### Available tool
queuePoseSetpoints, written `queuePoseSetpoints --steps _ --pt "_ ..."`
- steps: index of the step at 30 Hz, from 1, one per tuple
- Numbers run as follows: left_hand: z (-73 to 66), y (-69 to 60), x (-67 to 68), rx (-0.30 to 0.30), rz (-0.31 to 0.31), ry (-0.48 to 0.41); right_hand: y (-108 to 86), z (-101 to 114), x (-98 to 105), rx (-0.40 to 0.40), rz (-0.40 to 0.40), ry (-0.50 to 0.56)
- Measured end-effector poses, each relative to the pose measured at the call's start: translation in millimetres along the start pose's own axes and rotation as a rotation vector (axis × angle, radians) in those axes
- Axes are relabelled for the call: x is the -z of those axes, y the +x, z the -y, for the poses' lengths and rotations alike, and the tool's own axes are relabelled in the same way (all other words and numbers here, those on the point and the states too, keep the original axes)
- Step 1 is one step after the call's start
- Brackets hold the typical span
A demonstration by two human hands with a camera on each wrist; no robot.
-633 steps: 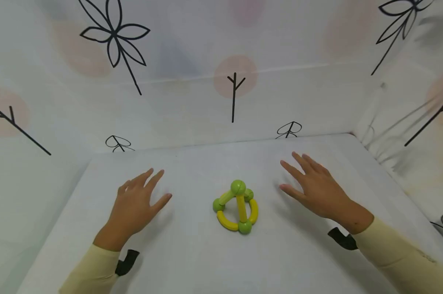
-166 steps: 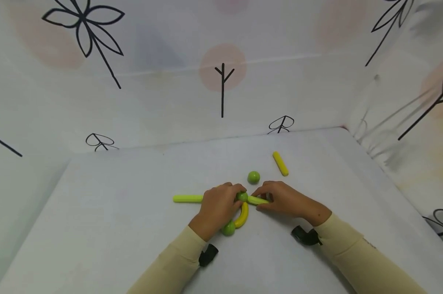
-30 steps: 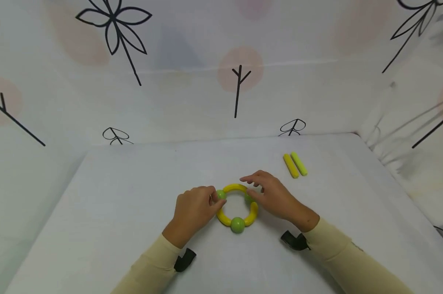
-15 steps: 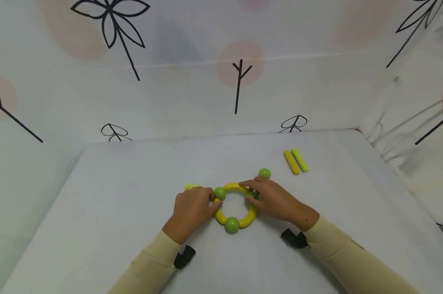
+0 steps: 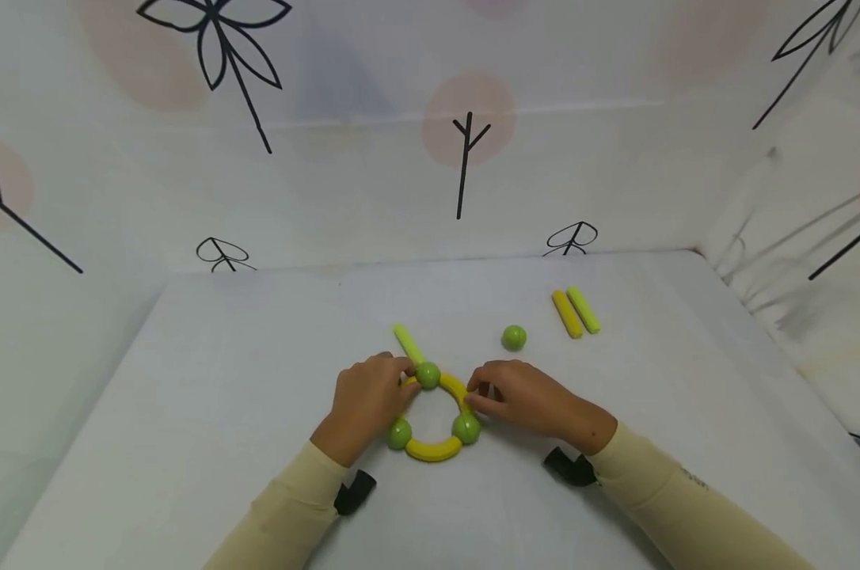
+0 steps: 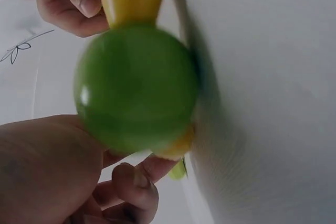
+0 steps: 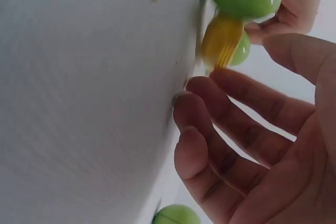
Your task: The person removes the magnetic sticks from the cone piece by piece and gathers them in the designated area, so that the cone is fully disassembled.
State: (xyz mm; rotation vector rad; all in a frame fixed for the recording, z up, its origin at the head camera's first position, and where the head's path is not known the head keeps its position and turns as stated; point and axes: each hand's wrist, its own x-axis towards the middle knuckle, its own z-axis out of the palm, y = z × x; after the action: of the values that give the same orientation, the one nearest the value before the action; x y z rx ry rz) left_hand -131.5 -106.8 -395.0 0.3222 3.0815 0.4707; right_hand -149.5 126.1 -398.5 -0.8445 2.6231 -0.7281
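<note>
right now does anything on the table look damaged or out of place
Nothing stands out as damaged. A green ball, yellow rod and the lime rod beside it lie apart from the yellow-and-green ring, seemingly just loose pieces.

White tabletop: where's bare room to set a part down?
Bare: the tabletop between its left edge and the left hand; also between the right sleeve and right edge. Crowded: the middle, with the ring between left hand and right hand, a lime rod behind it. Beyond, rightward: green ball, yellow rod, second lime rod.
</note>
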Motion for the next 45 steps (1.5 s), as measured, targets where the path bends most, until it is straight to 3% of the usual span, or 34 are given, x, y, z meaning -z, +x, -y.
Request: queuePoseSetpoints --steps 4,11,18,30,40,45 --pt "0.5 1.3 2.5 -0.007 0.010 0.001 -0.9 5.8 -1.2 0.047 0.006 -0.028" --pt "-0.2 0.5 -0.2 -0.053 0.052 0.010 -4.2 10.0 -6.6 0.061 0.023 -0.031" --pt "-1.5 -0.3 -2.6 -0.165 0.024 0.026 -5.8 10.8 -8.4 0.092 0.019 -0.020" --pt "-0.4 -1.8 -8.5 -0.233 -0.013 0.068 -6.4 9.2 -9.2 0.123 0.026 -0.053" --pt "-3.6 -2.1 -8.8 -0.218 -0.006 0.080 13.7 13.4 8.0 0.024 -0.138 -0.099" --pt "-2.7 -4.1 -6.7 -0.215 -0.007 0.090 31.4 15.0 7.4 0.022 -0.161 -0.123"
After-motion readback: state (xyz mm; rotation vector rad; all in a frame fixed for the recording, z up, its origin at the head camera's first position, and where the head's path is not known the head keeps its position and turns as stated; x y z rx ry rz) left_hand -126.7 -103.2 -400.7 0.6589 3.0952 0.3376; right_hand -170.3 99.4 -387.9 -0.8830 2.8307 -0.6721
